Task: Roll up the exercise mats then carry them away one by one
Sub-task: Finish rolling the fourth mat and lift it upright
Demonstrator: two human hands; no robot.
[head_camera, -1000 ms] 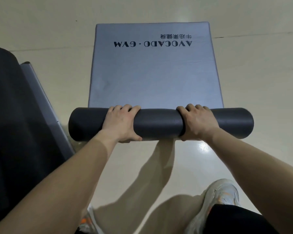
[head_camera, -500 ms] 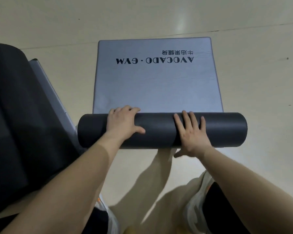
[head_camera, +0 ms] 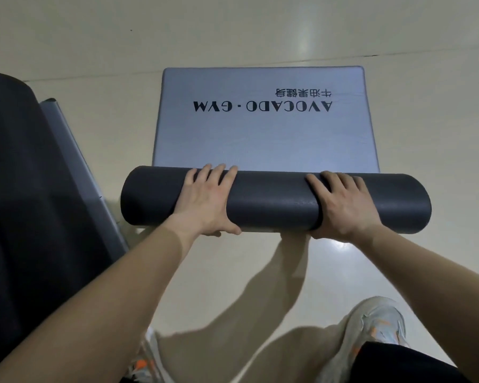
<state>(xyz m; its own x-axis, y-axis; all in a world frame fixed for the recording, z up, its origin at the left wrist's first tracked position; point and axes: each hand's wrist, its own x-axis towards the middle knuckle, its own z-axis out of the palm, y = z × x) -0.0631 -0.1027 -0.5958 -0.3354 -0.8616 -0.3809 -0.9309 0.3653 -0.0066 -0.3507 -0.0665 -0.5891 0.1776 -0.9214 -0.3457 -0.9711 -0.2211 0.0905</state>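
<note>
Pale cream flooring (head_camera: 260, 31), glossy enough to catch a ceiling light's glare, fills the frame, crossed by a thin dark seam near the top. At centre lies a grey exercise mat (head_camera: 263, 134), printed "AVOCADO · GVM" upside down, its near part wound into a dark roll (head_camera: 271, 201). The left hand (head_camera: 205, 203) and right hand (head_camera: 343, 208) lie draped over that roll, fingers curled across its top, thumbs tucked beneath. Another dark rolled mat (head_camera: 20, 189) fills the left edge. Pale sneakers (head_camera: 376, 327) show at the bottom.
</note>
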